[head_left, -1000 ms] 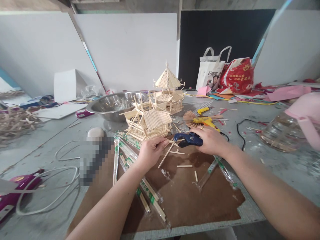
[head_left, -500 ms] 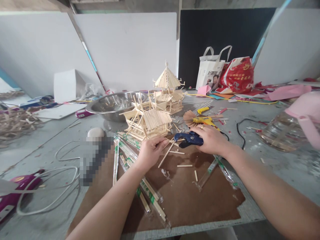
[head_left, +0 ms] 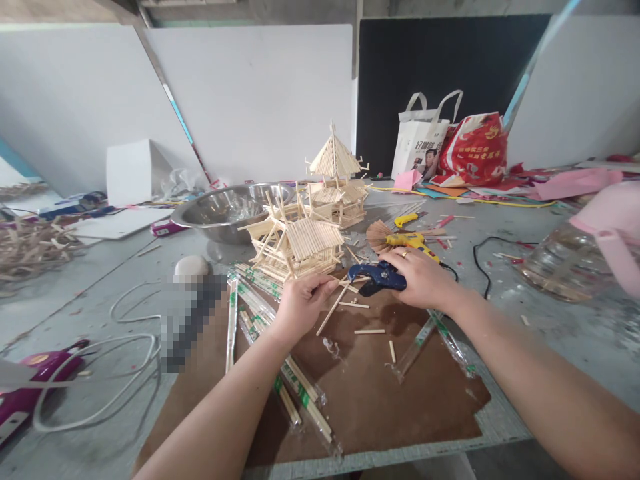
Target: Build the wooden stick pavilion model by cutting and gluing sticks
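Note:
My left hand (head_left: 304, 303) is closed in a pinch on a thin wooden chopstick (head_left: 343, 285) that points towards the cutter. In my right hand (head_left: 424, 279) is a dark blue hand cutter (head_left: 376, 276), fingers wrapped round it. The cutter's jaw end lies over the chopstick's end, and I cannot tell whether the blades touch it. Just beyond my left hand stands a half-built stick house (head_left: 314, 241). Behind it rises a stick pavilion with a pointed roof (head_left: 334, 159). Short cut stick pieces (head_left: 370, 331) lie below the cutter on a brown board (head_left: 400, 407).
Plastic-wrapped chopsticks (head_left: 306, 393) lie beside and under my left forearm. A yellow glue gun (head_left: 413, 243) and yellow utility knife (head_left: 406, 219) sit beyond my right hand. A steel basin (head_left: 215, 230) stands back left, a pink-lidded jug (head_left: 555, 263) at right. White cable (head_left: 117, 340) loops at left.

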`<action>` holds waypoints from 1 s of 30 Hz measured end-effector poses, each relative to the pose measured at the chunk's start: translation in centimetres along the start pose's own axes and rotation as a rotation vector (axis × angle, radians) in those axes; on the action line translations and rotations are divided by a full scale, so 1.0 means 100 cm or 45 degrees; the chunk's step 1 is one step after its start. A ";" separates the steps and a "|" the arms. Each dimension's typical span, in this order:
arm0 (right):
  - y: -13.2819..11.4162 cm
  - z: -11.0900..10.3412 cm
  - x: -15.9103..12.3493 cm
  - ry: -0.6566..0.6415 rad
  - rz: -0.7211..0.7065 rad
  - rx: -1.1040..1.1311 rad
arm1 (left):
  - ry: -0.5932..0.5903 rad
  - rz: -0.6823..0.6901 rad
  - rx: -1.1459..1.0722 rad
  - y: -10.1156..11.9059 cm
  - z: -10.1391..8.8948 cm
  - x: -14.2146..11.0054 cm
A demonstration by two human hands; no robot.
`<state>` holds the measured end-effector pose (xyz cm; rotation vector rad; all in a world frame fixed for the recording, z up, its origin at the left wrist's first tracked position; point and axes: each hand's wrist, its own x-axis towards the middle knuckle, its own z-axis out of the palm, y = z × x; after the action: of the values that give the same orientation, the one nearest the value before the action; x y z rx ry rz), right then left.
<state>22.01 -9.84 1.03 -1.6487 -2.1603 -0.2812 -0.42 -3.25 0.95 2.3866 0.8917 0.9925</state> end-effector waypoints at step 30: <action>0.002 0.004 -0.002 -0.027 0.017 -0.008 | -0.022 -0.026 0.012 0.001 0.001 -0.001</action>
<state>22.15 -9.79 0.53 -1.6765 -2.1651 -0.2677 -0.37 -3.36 0.89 2.3856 0.9143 0.9604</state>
